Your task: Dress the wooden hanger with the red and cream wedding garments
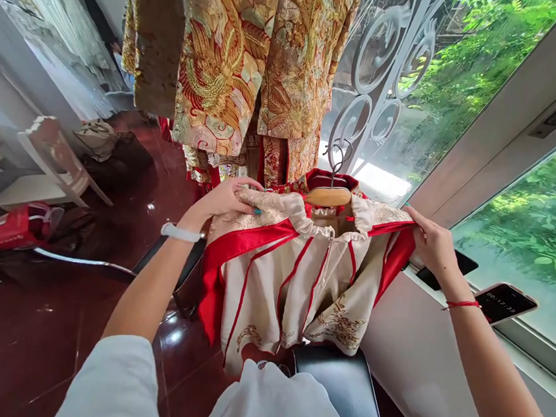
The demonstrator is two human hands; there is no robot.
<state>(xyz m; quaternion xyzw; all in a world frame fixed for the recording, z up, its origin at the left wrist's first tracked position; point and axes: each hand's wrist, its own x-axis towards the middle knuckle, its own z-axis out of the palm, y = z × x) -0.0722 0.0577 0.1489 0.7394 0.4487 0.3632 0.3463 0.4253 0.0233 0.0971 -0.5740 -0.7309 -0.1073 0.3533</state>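
Note:
In front of me hangs a cream garment [266, 279] with red trim, gold embroidery and a gathered neckline with a tie. A wooden hanger [328, 196] with a metal hook shows in its neck opening. My left hand [230, 203] grips the cloth at the left shoulder, thumb on the near side and fingers along the top edge. At the far right end, my right hand [429, 242] pinches the garment's upper edge, holding it stretched sideways. Red satin bands hang below both hands. The fingertips of my right hand are partly hidden.
Gold and red embroidered robes [222, 67] hang behind. A black stool seat [340, 389] stands below the garment. On the windowsill are a phone [506, 302] showing a timer and another dark device [462, 266]. A white chair [61, 157] and a red bag [11, 229] are at left.

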